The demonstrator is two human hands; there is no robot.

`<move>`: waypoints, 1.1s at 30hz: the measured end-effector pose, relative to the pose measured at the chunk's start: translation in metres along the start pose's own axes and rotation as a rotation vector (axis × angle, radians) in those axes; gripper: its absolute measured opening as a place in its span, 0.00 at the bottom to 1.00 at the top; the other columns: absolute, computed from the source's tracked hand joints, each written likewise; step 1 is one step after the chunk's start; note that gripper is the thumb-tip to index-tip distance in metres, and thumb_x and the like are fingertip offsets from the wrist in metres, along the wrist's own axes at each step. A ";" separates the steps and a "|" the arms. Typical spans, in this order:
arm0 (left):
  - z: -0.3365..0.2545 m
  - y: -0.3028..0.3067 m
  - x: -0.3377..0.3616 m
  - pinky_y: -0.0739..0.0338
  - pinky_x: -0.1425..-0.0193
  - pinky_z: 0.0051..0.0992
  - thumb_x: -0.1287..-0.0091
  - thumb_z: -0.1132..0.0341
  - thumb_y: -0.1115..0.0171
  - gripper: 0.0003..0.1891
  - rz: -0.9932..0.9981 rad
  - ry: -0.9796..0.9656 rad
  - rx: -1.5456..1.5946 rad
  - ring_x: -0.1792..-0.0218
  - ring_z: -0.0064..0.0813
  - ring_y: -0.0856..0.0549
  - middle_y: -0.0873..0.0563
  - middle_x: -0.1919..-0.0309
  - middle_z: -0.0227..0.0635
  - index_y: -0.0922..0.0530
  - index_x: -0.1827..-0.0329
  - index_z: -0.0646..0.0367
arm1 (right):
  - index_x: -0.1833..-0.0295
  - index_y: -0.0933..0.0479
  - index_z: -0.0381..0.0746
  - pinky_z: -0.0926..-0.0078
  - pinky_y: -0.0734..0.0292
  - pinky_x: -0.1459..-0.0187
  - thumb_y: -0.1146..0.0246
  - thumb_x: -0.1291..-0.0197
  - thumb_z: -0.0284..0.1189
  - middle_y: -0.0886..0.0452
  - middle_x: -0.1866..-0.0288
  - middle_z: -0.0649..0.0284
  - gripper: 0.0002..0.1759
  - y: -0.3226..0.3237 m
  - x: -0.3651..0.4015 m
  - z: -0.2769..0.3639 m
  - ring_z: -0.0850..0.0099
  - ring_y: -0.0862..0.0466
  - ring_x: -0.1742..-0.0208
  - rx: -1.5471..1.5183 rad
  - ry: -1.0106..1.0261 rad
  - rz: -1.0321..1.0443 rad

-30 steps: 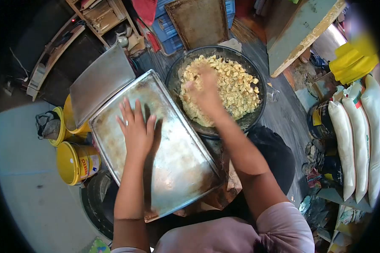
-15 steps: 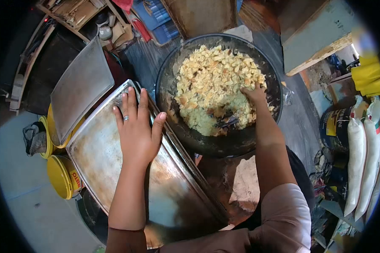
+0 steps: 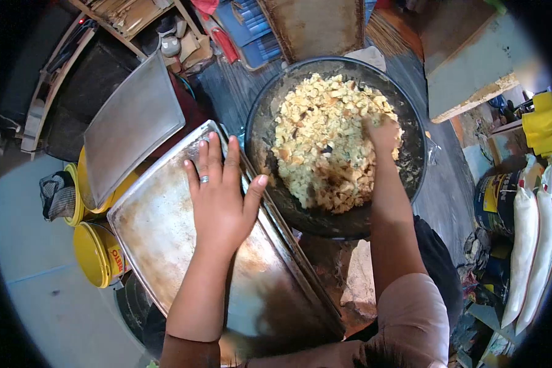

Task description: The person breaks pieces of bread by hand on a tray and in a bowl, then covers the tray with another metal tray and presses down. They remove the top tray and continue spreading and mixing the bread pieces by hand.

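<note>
L hand (image 3: 221, 202) lies flat on a big silver metal tray w/ brown stains (image 3: 159, 227), nr its far corner. Fingers spread, palm down, grip open, holding nothing; thumb is by the tray's R long edge. A shiny silver ring (image 3: 204, 179) is on one finger. More tray rims show under that edge, so it's a stack.

R hand (image 3: 383, 135) is down in a heap of small, torn, yellow & brown pcs that look like bread (image 3: 328, 116), nr the R side of a wide, round, dark basin (image 3: 264, 165). It's blurry, so can't tell if it's gripping any pcs. The heap fills most of the basin floor, w/ a dark shadow on the near part. The basin sits just beside the tray's R long edge.

Past the basin's far rim stands a brown-stained flat tray (image 3: 316, 27). Nr the silver tray's far L edge is a thin grey metal sheet (image 3: 135, 129), tilted.
</note>
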State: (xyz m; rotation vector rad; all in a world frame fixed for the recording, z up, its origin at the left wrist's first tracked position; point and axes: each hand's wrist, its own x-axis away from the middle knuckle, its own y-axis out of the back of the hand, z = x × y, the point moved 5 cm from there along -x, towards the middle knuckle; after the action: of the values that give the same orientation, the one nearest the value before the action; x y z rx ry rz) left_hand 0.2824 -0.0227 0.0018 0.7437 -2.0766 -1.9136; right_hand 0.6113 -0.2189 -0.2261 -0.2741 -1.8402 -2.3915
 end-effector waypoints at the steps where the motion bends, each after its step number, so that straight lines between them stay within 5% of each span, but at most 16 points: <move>1: 0.000 0.000 0.000 0.59 0.24 0.53 0.33 0.45 0.46 0.37 0.002 -0.002 -0.016 0.25 0.51 0.45 0.42 0.27 0.54 0.38 0.28 0.61 | 0.26 0.42 0.49 0.54 0.24 0.47 0.26 0.57 0.57 0.48 0.25 0.42 0.56 -0.037 -0.024 -0.026 0.48 0.30 0.34 -0.251 -0.038 -0.004; 2: 0.000 -0.001 -0.001 0.59 0.24 0.53 0.33 0.44 0.46 0.37 0.004 0.000 -0.022 0.25 0.51 0.45 0.42 0.27 0.54 0.38 0.28 0.61 | 0.23 0.47 0.51 0.47 0.29 0.39 0.26 0.60 0.59 0.57 0.22 0.40 0.60 -0.076 -0.045 -0.044 0.44 0.36 0.29 -0.500 -0.075 -0.006; 3: 0.000 -0.001 -0.002 0.59 0.24 0.53 0.33 0.44 0.46 0.38 0.010 0.004 -0.025 0.25 0.50 0.45 0.42 0.27 0.54 0.38 0.28 0.61 | 0.21 0.55 0.59 0.31 0.60 0.30 0.35 0.58 0.68 0.69 0.21 0.43 0.61 -0.088 -0.029 -0.038 0.37 0.66 0.23 -0.563 -0.040 0.207; 5: -0.001 -0.002 -0.002 0.60 0.24 0.53 0.33 0.44 0.46 0.38 0.024 0.008 -0.020 0.25 0.50 0.45 0.42 0.27 0.54 0.39 0.28 0.61 | 0.21 0.60 0.57 0.34 0.68 0.28 0.40 0.59 0.74 0.72 0.22 0.40 0.64 -0.081 0.007 -0.004 0.35 0.67 0.24 -0.317 -0.024 0.390; 9: -0.004 -0.003 -0.002 0.62 0.23 0.49 0.31 0.45 0.49 0.36 0.030 0.034 -0.026 0.23 0.46 0.48 0.44 0.25 0.50 0.40 0.26 0.57 | 0.21 0.57 0.52 0.34 0.61 0.28 0.41 0.60 0.75 0.59 0.21 0.43 0.66 -0.149 0.051 0.019 0.40 0.54 0.23 -0.331 0.213 0.553; 10: -0.004 -0.004 -0.002 0.62 0.23 0.49 0.31 0.45 0.50 0.36 0.025 0.036 -0.030 0.23 0.46 0.48 0.44 0.25 0.50 0.40 0.26 0.57 | 0.21 0.57 0.55 0.36 0.55 0.28 0.38 0.62 0.74 0.58 0.21 0.46 0.66 -0.151 0.084 0.044 0.40 0.52 0.24 0.306 0.660 0.542; 13: -0.004 -0.003 -0.001 0.62 0.23 0.49 0.31 0.45 0.50 0.35 0.024 0.035 -0.023 0.24 0.47 0.48 0.44 0.25 0.50 0.40 0.26 0.57 | 0.21 0.56 0.51 0.32 0.56 0.30 0.41 0.64 0.77 0.62 0.20 0.46 0.69 -0.132 0.155 0.060 0.36 0.62 0.23 0.076 0.536 0.647; 16: -0.001 -0.002 -0.002 0.62 0.23 0.49 0.31 0.45 0.50 0.35 0.016 0.028 -0.006 0.24 0.47 0.48 0.44 0.25 0.50 0.40 0.26 0.57 | 0.22 0.54 0.55 0.29 0.53 0.32 0.36 0.67 0.74 0.63 0.20 0.49 0.68 -0.135 0.179 0.050 0.32 0.66 0.24 0.202 0.538 0.719; 18: 0.000 -0.005 0.000 0.62 0.23 0.48 0.31 0.45 0.50 0.35 0.029 0.027 0.006 0.24 0.47 0.48 0.44 0.25 0.50 0.40 0.26 0.57 | 0.22 0.54 0.61 0.17 0.49 0.41 0.28 0.66 0.65 0.60 0.19 0.57 0.66 -0.114 0.188 0.034 0.33 0.61 0.24 0.384 0.556 0.633; 20: -0.001 -0.004 -0.001 0.60 0.24 0.52 0.32 0.44 0.47 0.36 -0.016 0.006 -0.005 0.25 0.50 0.44 0.41 0.27 0.53 0.37 0.28 0.59 | 0.22 0.55 0.64 0.21 0.42 0.41 0.26 0.64 0.60 0.62 0.19 0.58 0.64 -0.120 0.189 0.014 0.33 0.59 0.24 0.458 0.507 0.645; 23: -0.004 -0.002 -0.002 0.61 0.23 0.50 0.32 0.45 0.48 0.35 0.007 0.025 -0.013 0.24 0.48 0.46 0.42 0.26 0.52 0.38 0.27 0.59 | 0.25 0.48 0.67 0.38 0.27 0.44 0.26 0.56 0.49 0.57 0.19 0.60 0.53 -0.104 0.194 0.008 0.34 0.50 0.25 0.166 0.425 0.542; 30: -0.002 -0.004 -0.002 0.60 0.24 0.54 0.33 0.43 0.48 0.37 -0.043 0.007 0.009 0.25 0.50 0.44 0.41 0.28 0.55 0.37 0.29 0.61 | 0.33 0.33 0.62 0.49 0.22 0.46 0.25 0.59 0.41 0.43 0.25 0.58 0.43 -0.150 0.174 0.005 0.44 0.33 0.33 0.212 0.476 0.396; 33: 0.000 -0.006 -0.002 0.60 0.24 0.55 0.32 0.42 0.49 0.38 -0.047 0.001 0.020 0.25 0.50 0.44 0.41 0.27 0.56 0.37 0.28 0.62 | 0.38 0.29 0.56 0.56 0.21 0.48 0.32 0.49 0.30 0.35 0.33 0.59 0.30 -0.111 0.174 0.019 0.53 0.27 0.39 0.108 0.424 0.419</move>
State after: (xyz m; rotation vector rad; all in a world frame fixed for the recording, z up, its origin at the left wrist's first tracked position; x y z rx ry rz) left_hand 0.2854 -0.0222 -0.0033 0.8045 -2.0985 -1.9193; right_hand 0.4204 -0.1681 -0.2895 -0.1137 -1.5309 -1.8860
